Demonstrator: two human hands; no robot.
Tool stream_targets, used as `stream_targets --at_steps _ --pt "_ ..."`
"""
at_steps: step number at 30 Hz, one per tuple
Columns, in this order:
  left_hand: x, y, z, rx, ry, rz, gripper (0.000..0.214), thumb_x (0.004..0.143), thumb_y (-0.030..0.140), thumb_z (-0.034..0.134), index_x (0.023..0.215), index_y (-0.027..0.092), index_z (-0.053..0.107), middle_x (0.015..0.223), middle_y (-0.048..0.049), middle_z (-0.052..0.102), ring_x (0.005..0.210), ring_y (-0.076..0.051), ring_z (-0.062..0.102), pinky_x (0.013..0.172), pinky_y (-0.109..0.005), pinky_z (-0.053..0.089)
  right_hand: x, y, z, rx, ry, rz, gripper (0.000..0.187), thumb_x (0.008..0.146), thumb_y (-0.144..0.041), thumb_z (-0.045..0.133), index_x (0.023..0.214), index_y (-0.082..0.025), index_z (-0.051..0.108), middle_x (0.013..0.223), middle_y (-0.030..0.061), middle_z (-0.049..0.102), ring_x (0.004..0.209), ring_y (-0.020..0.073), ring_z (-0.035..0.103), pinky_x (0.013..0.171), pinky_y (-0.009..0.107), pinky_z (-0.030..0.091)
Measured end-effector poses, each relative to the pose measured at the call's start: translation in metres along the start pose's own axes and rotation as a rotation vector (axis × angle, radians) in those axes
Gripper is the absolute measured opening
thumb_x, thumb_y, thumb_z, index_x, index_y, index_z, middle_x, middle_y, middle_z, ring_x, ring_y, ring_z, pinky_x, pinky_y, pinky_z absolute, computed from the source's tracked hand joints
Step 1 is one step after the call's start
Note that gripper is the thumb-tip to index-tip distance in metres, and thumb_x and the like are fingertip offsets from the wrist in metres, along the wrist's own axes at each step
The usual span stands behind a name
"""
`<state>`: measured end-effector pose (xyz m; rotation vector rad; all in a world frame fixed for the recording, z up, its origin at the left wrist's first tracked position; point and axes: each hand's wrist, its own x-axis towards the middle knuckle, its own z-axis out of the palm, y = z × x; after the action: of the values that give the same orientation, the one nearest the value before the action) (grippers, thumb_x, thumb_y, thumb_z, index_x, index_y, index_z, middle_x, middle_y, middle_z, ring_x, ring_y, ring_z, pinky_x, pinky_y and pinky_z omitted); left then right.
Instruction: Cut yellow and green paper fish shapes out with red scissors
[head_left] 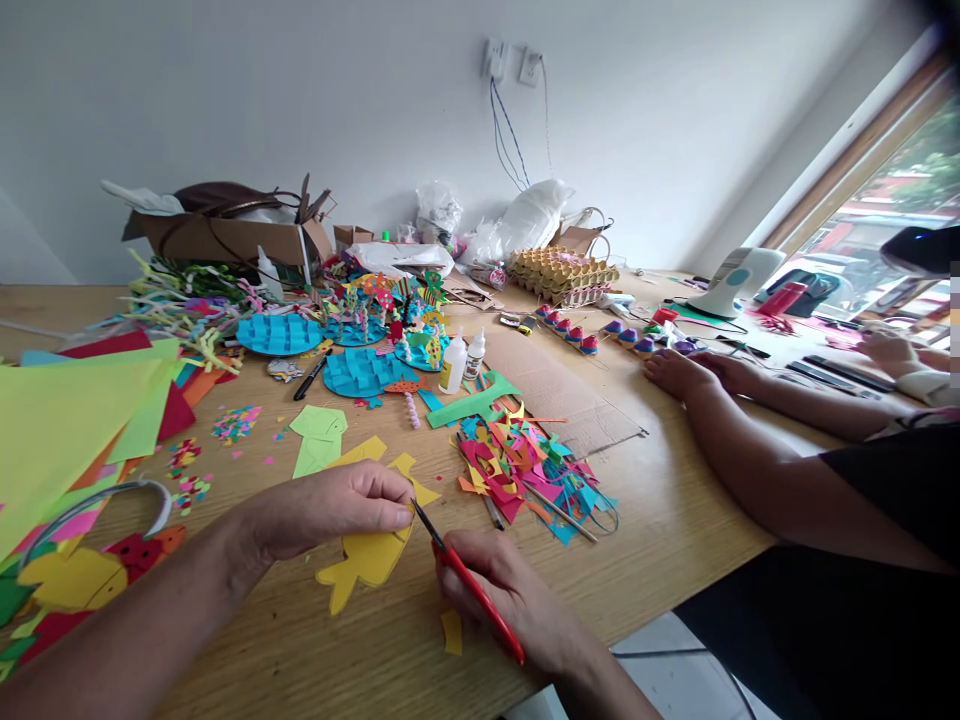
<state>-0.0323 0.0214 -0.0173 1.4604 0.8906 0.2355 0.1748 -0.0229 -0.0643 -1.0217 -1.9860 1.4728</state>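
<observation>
My left hand (341, 508) pinches the edge of a yellow paper fish cutout (375, 550), its tail pointing toward me. Red-handled scissors (480, 605) are gripped in my right hand (502, 580), their blade tips at the paper right beside my left fingertips. Yellow paper offcuts (361, 452) lie just behind my left hand, and one small scrap (451, 632) lies under my right hand. A light green paper piece with a drawn outline (319, 438) rests beyond my left wrist. More cut paper fish (75, 578) lie by my left forearm, next to a grey headband-like ring (157, 505).
Colored paper scraps (517, 460) are heaped right of centre, before a cardboard sheet (574, 395). Blue scalloped bases (367, 372), glue bottles (453, 365) and a black marker (309, 380) stand or lie behind. Colored sheets (67, 410) are stacked left. A co-worker's arms (742, 440) rest at right.
</observation>
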Motion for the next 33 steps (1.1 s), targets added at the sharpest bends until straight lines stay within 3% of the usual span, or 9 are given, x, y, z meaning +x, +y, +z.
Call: stream_targets --at_steps 9,21,33 --pt "0.0012 -0.0017 0.0015 0.013 0.043 -0.019 0.019 0.073 0.031 0.053 0.060 0.018 0.047 0.059 0.0053 0.035 0.057 -0.011 0.030 0.053 -0.023 0.024 0.0000 -0.0015 0.0016 0.023 0.002 0.018 0.028 0.086 -0.028 0.046 0.061 -0.018 0.037 0.057 -0.0055 0.033 0.054 0.0088 0.031 0.047 0.020 0.024" --pt "-0.0011 0.0009 0.0014 0.011 0.021 -0.002 0.022 0.073 0.033 0.053 0.058 0.019 0.046 0.058 0.0058 0.033 0.055 -0.011 0.028 0.051 -0.023 0.022 0.0012 -0.0029 0.0005 -0.092 0.049 -0.034 0.032 0.087 -0.029 0.048 0.059 -0.017 0.038 0.056 -0.0056 0.033 0.052 0.0082 0.030 0.046 0.021 0.022" --pt "-0.0007 -0.0003 -0.0016 0.046 0.016 0.012 0.026 0.078 0.034 0.051 0.059 0.019 0.042 0.058 0.0063 0.030 0.055 -0.011 0.025 0.050 -0.023 0.020 0.0016 -0.0046 -0.0005 0.008 -0.018 0.022 0.030 0.088 -0.031 0.044 0.061 -0.018 0.036 0.057 -0.0052 0.033 0.054 0.0086 0.032 0.047 0.019 0.025"
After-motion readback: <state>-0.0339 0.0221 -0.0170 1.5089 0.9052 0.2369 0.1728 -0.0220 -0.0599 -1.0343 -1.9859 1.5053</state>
